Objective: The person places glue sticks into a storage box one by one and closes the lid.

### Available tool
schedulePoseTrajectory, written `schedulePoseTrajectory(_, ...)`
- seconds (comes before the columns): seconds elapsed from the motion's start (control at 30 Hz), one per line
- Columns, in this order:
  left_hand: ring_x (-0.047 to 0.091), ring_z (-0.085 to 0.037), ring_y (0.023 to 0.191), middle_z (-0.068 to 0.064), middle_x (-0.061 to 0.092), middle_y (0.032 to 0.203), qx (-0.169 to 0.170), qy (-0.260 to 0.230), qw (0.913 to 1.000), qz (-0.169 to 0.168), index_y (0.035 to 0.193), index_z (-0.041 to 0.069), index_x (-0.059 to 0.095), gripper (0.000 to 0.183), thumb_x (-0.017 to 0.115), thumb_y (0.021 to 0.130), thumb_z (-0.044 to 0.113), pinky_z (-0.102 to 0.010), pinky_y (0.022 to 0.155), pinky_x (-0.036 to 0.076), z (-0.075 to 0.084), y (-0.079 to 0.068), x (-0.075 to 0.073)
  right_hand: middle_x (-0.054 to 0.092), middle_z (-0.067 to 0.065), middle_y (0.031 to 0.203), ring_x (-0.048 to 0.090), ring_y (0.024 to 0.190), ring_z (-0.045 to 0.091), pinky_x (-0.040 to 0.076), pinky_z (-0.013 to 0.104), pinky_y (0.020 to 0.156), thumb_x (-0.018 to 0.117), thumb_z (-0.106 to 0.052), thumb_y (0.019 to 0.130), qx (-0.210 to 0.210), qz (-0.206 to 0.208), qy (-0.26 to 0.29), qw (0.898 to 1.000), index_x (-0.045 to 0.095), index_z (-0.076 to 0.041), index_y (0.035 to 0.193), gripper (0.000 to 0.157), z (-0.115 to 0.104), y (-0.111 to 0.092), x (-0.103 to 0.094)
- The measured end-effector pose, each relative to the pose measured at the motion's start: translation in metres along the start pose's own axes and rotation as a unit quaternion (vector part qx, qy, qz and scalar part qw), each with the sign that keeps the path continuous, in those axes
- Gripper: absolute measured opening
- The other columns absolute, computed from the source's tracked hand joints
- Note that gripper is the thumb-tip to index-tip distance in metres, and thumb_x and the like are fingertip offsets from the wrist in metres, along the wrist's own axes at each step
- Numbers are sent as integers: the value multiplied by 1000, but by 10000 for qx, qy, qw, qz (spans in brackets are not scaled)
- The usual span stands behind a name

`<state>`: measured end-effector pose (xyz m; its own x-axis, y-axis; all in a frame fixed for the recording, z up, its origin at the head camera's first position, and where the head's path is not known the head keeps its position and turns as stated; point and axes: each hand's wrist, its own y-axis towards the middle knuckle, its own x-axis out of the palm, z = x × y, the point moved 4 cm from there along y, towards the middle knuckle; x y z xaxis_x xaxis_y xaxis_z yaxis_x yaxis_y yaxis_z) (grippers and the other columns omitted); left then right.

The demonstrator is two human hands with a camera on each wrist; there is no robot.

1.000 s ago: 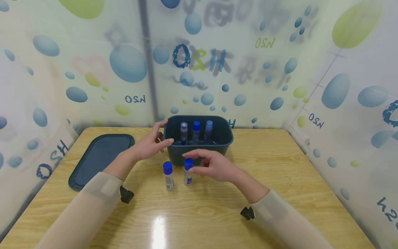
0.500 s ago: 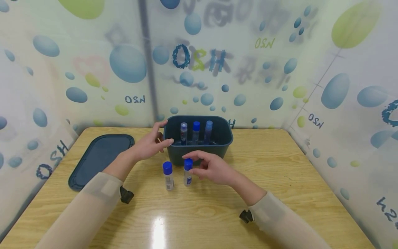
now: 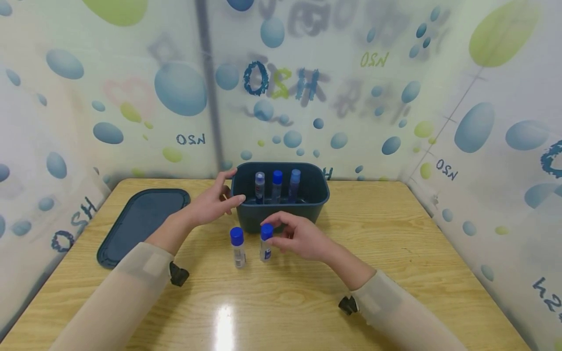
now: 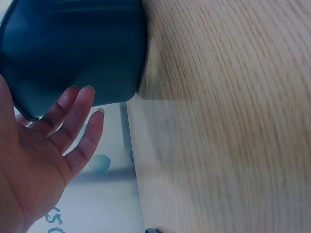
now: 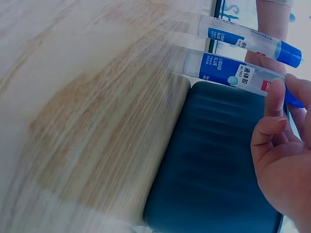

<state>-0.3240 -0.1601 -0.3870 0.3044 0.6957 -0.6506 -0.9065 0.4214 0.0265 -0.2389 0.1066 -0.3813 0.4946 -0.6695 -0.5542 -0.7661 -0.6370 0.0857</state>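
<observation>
A dark blue plastic bin (image 3: 281, 214) stands on the table with three small bottles upright inside: one clear-capped (image 3: 260, 187), one blue-capped (image 3: 276, 186) and one bluish (image 3: 294, 185). My left hand (image 3: 210, 204) touches the bin's left end, thumb and index finger spread along the rim; its other fingers hang loosely beside the wall in the left wrist view. In front of the bin, my right hand (image 3: 303, 236) pinches the blue cap of a liquid glue bottle (image 5: 226, 69) between thumb and index finger. That bottle stands upright. A second glue bottle (image 3: 238, 248) stands just left of it.
A dark blue lid (image 3: 138, 224) with rounded corners lies flat on the left of the wooden table (image 3: 281, 307), partly behind the left forearm. Curtain-like walls (image 3: 373, 97) printed with blue and green drops close off the back and sides.
My right index finger has drawn in toward the blue cap, and the thumb and finger now pinch it. The left hand, the bin and the other bottles have stayed put.
</observation>
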Motion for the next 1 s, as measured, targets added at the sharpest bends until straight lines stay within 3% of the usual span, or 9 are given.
schedulePoseTrajectory(0.1, 72, -38, 94, -20, 66, 109, -7, 6, 10000, 3, 177, 29, 3, 90, 62, 111, 51, -38, 81, 55, 0, 0, 0, 72, 7, 122, 64, 73, 17, 56, 25, 72, 76, -17, 105, -61, 17, -110, 9999, 68, -18, 140, 36, -1, -1, -1)
schedulePoseTrajectory(0.2, 72, -37, 94, -19, 66, 110, -11, 29, 10000, 9, 177, 29, 3, 91, 62, 111, 51, -38, 81, 55, 0, 0, 0, 72, 6, 120, 61, 73, 11, 55, 24, 72, 77, -18, 105, -138, 37, -198, 9997, 68, -18, 140, 36, -2, -3, -2)
schedulePoseTrajectory(0.6, 71, -38, 94, -19, 66, 109, -2, 28, 10000, 34, 177, 28, 3, 91, 61, 111, 51, -38, 81, 56, 1, -1, 1, 72, 2, 115, 61, 73, 14, 55, 25, 70, 79, -16, 103, -632, 290, -267, 9972, 69, -18, 138, 37, -32, -13, -13)
schedulePoseTrajectory(1.0, 72, -39, 97, -15, 66, 108, -55, 86, 9999, 24, 177, 30, 3, 91, 60, 110, 57, -38, 83, 57, 0, -1, 2, 71, 0, 103, 56, 68, 14, 50, 25, 64, 80, -5, 100, -1465, 568, -374, 9869, 69, -9, 136, 38, -67, -19, -31)
